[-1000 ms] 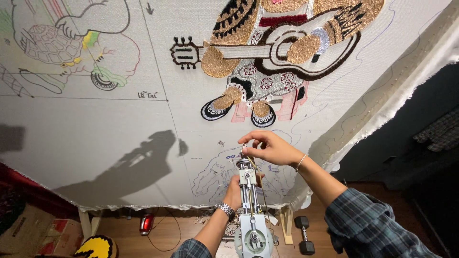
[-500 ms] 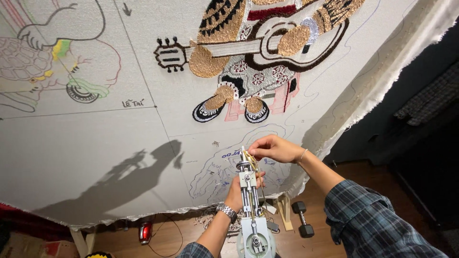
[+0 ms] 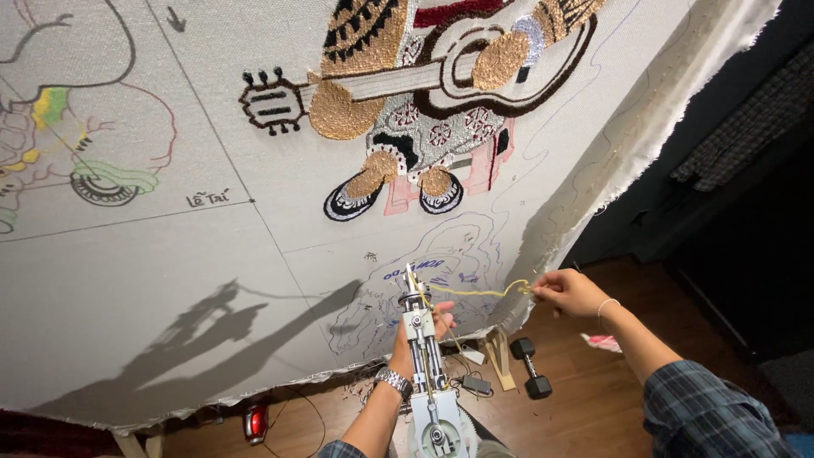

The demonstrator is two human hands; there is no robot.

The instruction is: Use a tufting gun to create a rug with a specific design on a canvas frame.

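Our left hand point(image 3: 421, 332) is wrapped around the upper shaft of the tufting gun point(image 3: 426, 366), its grip clenched on the metal body just below the needle tip, a watch point(image 3: 393, 382) on the wrist behind it. The gun points up at the cloth point(image 3: 153, 280), needle near or touching it; we cannot tell which.

From the needle a strand of yellow yarn point(image 3: 475, 293) runs sideways to our right hand point(image 3: 568, 293), well out to the right of the left grip. The right grip is pinched shut on the yarn's end, with a thin bracelet at the wrist and a plaid sleeve point(image 3: 712, 411) below.

Under the hands, on the wooden floor point(image 3: 593, 407), a black dumbbell point(image 3: 531, 367) lies between the two arms, and a red lamp point(image 3: 255, 421) sits further left of the gun.

Beyond the grips, the stretched cloth carries blue sketch lines just behind the needle, and higher up a tufted guitar player point(image 3: 424, 102). Far to the upper left is a partly coloured outline drawing point(image 3: 76, 144).
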